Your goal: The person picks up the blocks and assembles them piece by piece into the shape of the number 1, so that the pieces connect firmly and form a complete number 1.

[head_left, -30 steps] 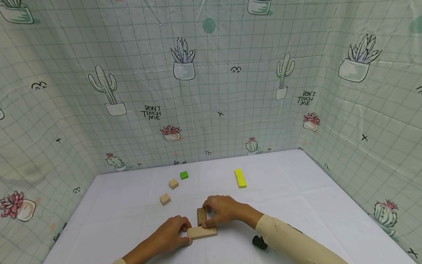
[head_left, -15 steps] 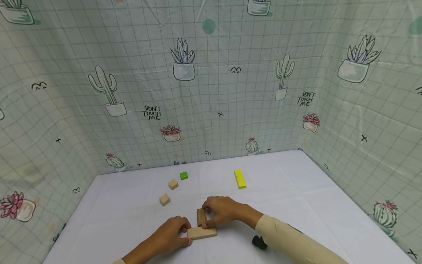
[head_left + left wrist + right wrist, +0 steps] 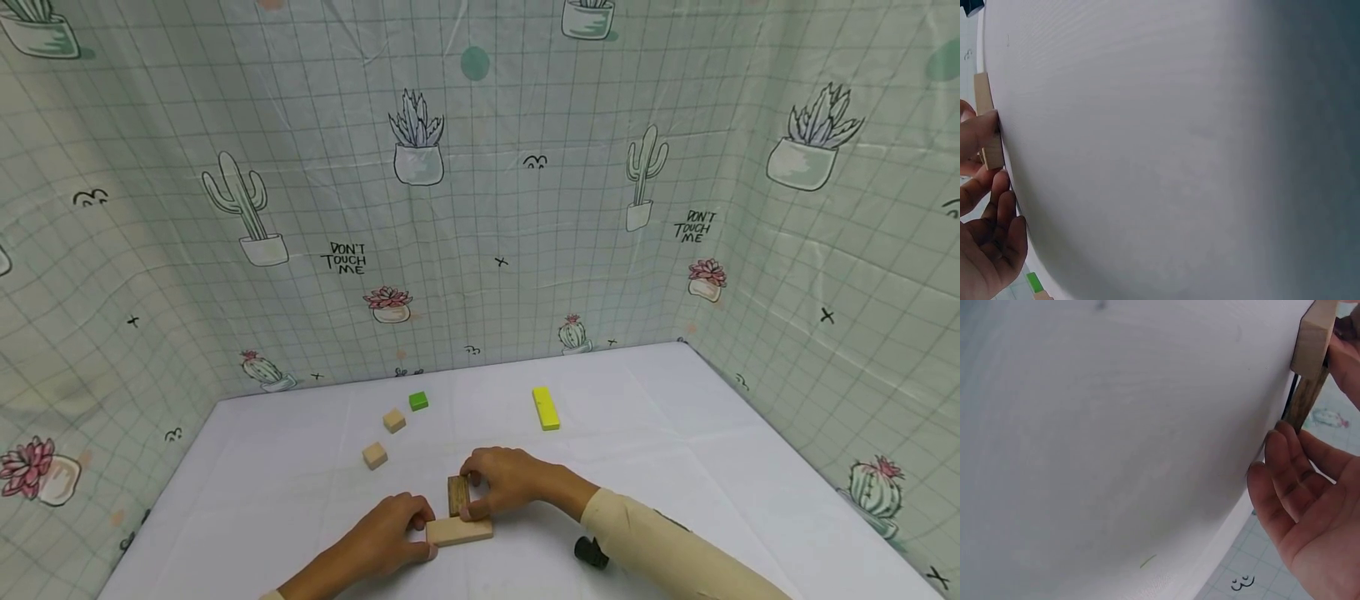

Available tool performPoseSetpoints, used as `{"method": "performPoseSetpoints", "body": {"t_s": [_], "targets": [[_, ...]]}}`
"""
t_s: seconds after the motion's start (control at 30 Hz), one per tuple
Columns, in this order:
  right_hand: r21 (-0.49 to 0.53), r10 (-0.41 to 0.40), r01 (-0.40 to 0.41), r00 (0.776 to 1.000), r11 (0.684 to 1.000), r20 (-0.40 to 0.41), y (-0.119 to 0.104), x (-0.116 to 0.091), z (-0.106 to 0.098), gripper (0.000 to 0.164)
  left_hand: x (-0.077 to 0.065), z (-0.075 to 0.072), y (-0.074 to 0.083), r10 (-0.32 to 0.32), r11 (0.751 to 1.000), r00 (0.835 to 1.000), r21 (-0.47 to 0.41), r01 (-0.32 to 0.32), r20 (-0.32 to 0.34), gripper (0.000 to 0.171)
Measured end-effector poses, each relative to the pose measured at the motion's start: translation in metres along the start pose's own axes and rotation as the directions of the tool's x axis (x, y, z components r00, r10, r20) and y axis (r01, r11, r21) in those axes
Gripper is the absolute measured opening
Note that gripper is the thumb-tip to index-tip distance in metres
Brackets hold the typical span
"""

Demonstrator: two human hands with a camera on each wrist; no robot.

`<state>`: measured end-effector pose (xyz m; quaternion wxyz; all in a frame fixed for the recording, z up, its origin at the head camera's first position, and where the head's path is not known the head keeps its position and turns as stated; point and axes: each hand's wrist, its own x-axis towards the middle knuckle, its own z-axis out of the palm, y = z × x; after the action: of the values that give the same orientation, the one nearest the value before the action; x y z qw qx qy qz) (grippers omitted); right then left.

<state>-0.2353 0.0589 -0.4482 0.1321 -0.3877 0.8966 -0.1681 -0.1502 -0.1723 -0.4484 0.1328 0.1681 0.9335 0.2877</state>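
A pale wooden block (image 3: 459, 532) lies flat on the white table. My left hand (image 3: 386, 533) holds its left end, thumb at the near corner and fingers at the far one. Against its far side, pointing away from me, is a shorter dark brown wooden block (image 3: 457, 495). My right hand (image 3: 506, 482) pinches that one at its ends, and the thumb sits where the two blocks meet. In the right wrist view the pale block (image 3: 1313, 340) stands before the brown block (image 3: 1305, 403), which the fingers partly hide.
Two small pale cubes (image 3: 375, 455) and a green cube (image 3: 418, 402) lie to the far left. A yellow block (image 3: 546, 408) lies at the far right. A black cylindrical object (image 3: 590, 552) is beside the right sleeve. A patterned cloth (image 3: 465, 217) walls the table's back and sides.
Both hands and the two blocks they hold keep the same positions. The whole head view shifts only very slightly.
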Motion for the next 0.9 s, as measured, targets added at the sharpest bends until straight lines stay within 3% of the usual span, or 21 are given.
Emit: {"method": "performPoseSetpoints", "body": {"t_s": [0.23,0.9], "targets": [[0.045,0.023,-0.023,1.0,0.999,0.012,0.002,0.0012,0.0,0.058,0.0006,0.0003,0.0011,-0.024,1.0,1.0,0.014,0.024,0.005,0.028],[0.03,0.033,-0.032,0.999,0.999,-0.027,-0.0018,0.0006,0.0014,0.051,0.0003,0.0,-0.0013,0.005,1.0,1.0,0.008,-0.005,0.007,0.028]]}}
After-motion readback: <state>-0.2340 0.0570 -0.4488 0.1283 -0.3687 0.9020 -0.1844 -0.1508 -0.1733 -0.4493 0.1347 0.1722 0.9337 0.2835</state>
